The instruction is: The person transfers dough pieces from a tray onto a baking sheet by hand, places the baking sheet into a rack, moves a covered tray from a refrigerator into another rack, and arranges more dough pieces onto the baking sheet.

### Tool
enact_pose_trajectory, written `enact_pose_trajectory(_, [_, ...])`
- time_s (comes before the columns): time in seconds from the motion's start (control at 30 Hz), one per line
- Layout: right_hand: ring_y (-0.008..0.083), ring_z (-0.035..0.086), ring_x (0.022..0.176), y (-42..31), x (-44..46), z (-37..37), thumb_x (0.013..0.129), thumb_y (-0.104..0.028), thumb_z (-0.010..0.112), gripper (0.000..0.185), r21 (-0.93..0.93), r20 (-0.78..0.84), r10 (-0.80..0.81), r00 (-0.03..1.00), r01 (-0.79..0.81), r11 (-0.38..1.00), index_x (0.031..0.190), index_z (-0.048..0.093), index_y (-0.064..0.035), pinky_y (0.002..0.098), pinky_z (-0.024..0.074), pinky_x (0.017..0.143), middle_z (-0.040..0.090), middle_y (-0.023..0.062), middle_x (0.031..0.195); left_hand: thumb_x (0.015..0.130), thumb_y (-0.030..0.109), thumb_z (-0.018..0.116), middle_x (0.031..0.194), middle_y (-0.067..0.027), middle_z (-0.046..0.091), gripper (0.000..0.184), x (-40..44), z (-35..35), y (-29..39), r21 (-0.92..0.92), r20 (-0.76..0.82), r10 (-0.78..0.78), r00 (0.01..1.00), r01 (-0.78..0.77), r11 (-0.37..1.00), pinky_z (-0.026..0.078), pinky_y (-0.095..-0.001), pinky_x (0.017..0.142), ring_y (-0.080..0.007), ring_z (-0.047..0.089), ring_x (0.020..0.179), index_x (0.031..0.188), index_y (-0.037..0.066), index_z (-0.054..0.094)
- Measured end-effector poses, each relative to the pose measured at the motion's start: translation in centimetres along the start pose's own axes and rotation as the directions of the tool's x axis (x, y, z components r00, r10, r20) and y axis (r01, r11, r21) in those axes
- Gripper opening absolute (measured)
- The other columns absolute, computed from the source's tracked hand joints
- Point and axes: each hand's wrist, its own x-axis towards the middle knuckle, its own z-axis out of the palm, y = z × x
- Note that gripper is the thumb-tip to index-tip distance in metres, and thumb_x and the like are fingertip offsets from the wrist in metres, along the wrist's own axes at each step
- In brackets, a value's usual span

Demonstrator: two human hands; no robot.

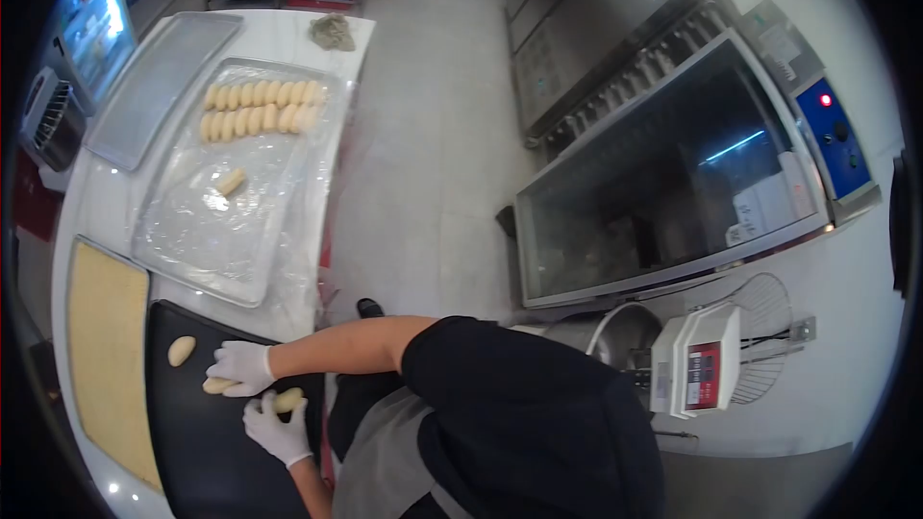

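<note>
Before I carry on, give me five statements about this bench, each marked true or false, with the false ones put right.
1. The right hand and left hand both wear white gloves. True.
2. The lined tray holds just one row of dough pieces. False: it holds two rows, plus some dough lying apart.
3. A lone dough piece lies on the dark tray, apart from both hands. True.
4. The crumpled cloth lies on the dark tray. False: the cloth lies near a corner of the white table.
5. The lit lamp on the blue panel is green. False: it glows red.
</note>
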Motion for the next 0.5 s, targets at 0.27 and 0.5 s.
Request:
enact_pose_trajectory(0.27, [0.0265, 0.057, 0.081, 1.4, 1.7, 1.5, 0.082, -0.037, 0.066, 0.025, -0.359, -0.06, -0.122, 0.991, 0.093, 0.929, 0.086, 0.066, -0.0118, 0.0409, 0.0435, 0.071, 0.06, 0.0061, 0.08, 0.072, 0.021, 0.081, 0.114, -0.0173, 0.064, 0.043, 0.6, -1.9, 2.3, -0.259, -0.3, 0.138, 0.944, -0.22, 0.941, 0.047, -0.0449, 0.091, -0.0345, 0.06, 0.104, 0.107, 0.0, 0.066])
enact_pose_trajectory(0.5, [0.0245, 0.056, 0.082, 0.2, 0.6, 2.0, 0.082, -0.04, 0.065, 0.027, -0.305, -0.157, -0.242, 0.957, 0.186, 0.934, 0.068, 0.066, -0.0161, 0.0396, 0.0427, 0.07, 0.058, 0.0035, 0.079, 0.104, 0.025, 0.046, 0.12, -0.0162, 0.068, 0.034, 5.9, -25.7, 10.7, -0.877, -0.4, 0.847, -0.349, -0.122, -0.464, 0.049, -0.0411, 0.085, -0.0288, 0.064, 0.113, 0.115, 0.002, 0.07])
